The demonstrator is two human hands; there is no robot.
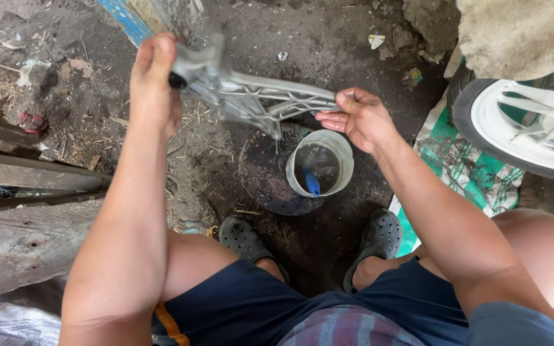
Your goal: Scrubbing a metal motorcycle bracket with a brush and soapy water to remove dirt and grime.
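Above the dark, stained ground between your feet, you hold a grey cast-metal bracket [251, 96] with an open lattice web, lying roughly level across the view. Your left hand [154, 80] is closed around its thicker end, fingers wrapped over the casting beside a small black part that shows at the grip. Your right hand [357, 118] pinches the thinner end, fingertips curled onto the metal and the palm partly open. The bracket hangs directly over a round dark patch on the ground and just above a pale plastic container [320, 163]. That container holds dark liquid, with a blue-handled object [312, 182] standing in it. Your dark perforated clogs [245, 237] rest on either side, near the container. To your right, a white-rimmed wheel with a black tyre [514, 122] lies on a green and white sheet [453, 163], well apart from the bracket.
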